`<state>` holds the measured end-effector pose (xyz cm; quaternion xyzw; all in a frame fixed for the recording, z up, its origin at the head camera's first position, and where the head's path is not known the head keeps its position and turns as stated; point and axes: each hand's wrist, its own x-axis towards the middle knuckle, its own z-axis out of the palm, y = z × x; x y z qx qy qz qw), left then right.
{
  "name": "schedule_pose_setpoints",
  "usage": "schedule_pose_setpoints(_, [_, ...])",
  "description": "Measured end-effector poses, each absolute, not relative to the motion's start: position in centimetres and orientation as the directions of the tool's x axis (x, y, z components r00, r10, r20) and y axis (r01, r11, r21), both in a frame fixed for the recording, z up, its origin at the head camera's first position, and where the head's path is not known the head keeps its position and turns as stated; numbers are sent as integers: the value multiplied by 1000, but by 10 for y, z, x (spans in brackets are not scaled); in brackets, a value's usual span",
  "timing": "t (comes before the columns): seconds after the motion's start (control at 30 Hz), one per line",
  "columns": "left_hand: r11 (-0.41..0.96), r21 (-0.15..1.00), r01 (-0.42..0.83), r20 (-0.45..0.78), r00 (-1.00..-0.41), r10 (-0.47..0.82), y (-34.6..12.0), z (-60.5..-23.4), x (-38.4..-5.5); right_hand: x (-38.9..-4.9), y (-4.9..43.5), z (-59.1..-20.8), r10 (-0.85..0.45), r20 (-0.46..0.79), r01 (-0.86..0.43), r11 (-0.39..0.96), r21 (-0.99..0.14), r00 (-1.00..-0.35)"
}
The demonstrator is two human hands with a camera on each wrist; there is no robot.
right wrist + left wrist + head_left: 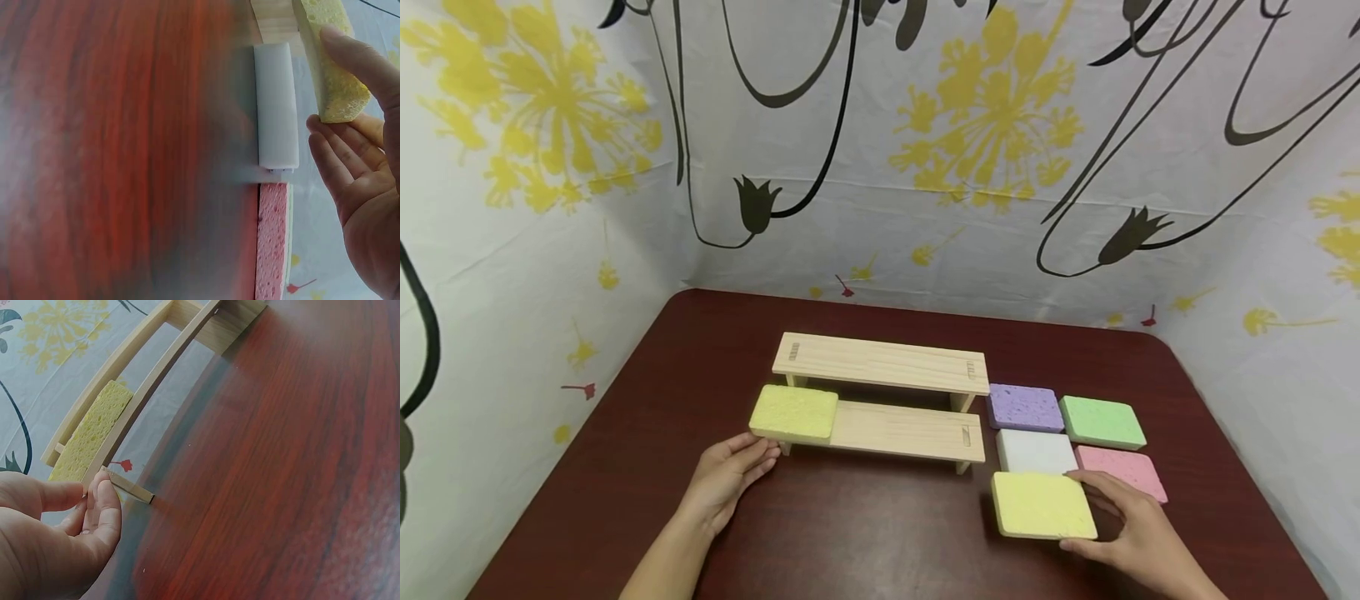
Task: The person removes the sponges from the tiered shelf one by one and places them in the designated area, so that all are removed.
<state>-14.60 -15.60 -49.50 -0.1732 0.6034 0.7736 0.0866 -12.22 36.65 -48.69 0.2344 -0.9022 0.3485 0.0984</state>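
Note:
In the head view my right hand (pixel 1138 533) holds a yellow sponge (pixel 1043 506) by its right side, thumb on the near edge and fingers on the far one. The right wrist view shows this sponge (pixel 334 69) raised off the table. My left hand (pixel 726 475) is at the left end of a low two-step wooden shelf (pixel 902 429), pinching the lower board's end between thumb and fingers. Another yellow sponge (pixel 793 412) lies flat on that board's left end, just above my left fingertips (pixel 103 481).
Right of the shelf lie a purple sponge (pixel 1025 408), a green sponge (pixel 1102 422), a white sponge (pixel 1036 452) and a pink sponge (pixel 1123 472), set close together. The dark red table (pixel 865 533) is bordered by a patterned cloth (pixel 850 217) at the back and sides.

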Motion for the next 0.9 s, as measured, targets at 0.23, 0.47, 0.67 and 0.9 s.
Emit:
schedule_pose_setpoints(0.23, [-258,903,-343,-373,-925,-76,-157,-495,-147,-118,375,-491,-347,347,-491,645,-586,-871])
schedule_pose_setpoints(0.47, [-258,904,-342,-372,-925,-78,-157,-496,-146,-117,384,-495,-398,370,-541,678,-497,-840])
schedule_pose_setpoints(0.67, [-264,902,-342,-373,-925,-77,-157,-497,-146,-117,392,-500,-408,380,-537,767,-351,-830])
schedule_pose_setpoints(0.9, [-262,902,-343,-374,-925,-74,-157,-496,-146,-117,395,-503,-402,381,-527,789,-318,-832])
